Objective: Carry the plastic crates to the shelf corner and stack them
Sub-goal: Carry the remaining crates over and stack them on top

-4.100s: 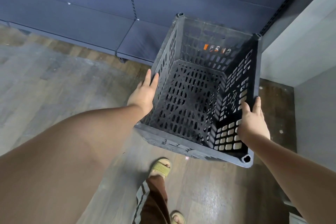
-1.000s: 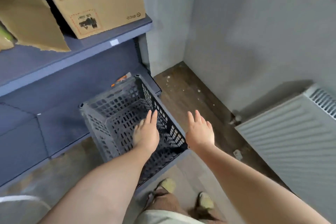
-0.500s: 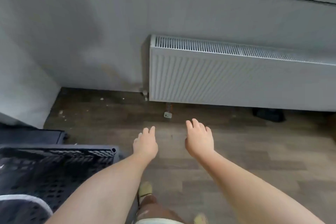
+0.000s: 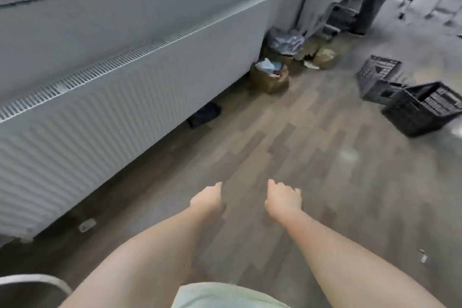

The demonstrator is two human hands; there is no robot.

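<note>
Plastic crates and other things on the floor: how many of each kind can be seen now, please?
Black plastic crates: 2, far crate and near crate
White radiators: 1, radiator
Brown bags: 1, bag
Total: 4

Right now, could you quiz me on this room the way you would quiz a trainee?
1. True or false: both hands, left and right, carry a crate.
2. How many black crates stand on the floor at right?
3. What runs along the wall at left? A) a sofa B) a white radiator C) a fish tank

Key
1. False: both hands are empty.
2. Two: the nearer crate and the farther crate.
3. B, the white radiator.
</note>
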